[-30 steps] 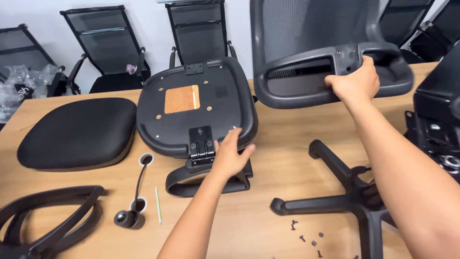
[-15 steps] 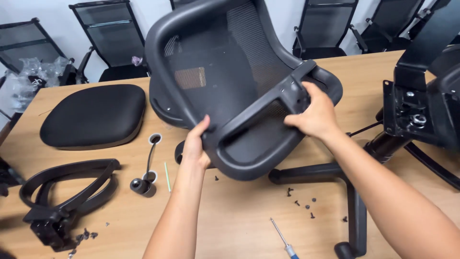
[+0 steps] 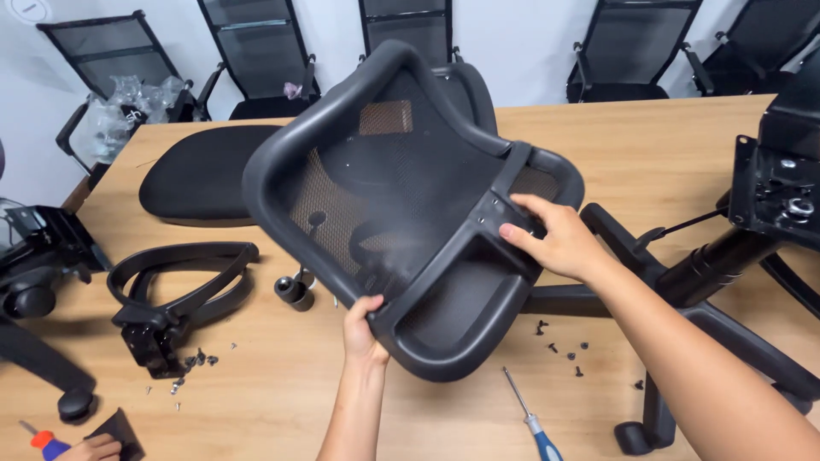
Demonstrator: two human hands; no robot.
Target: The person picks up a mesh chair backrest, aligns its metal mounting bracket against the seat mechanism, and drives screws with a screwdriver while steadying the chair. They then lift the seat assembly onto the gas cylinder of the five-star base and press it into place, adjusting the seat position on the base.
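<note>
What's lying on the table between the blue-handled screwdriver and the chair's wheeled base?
In the head view, a scatter of small dark screws lies on the bare wood between the screwdriver and the wheeled base.

Both hands are on the mesh backrest, held tilted above the table. Left hand grips the lower frame edge, right hand is clamped on the crossbar. Seat cushion sits behind it, armrests off to the left with loose screws scattered around, a screwdriver lying near the front edge, and the chair base on the right.
</note>
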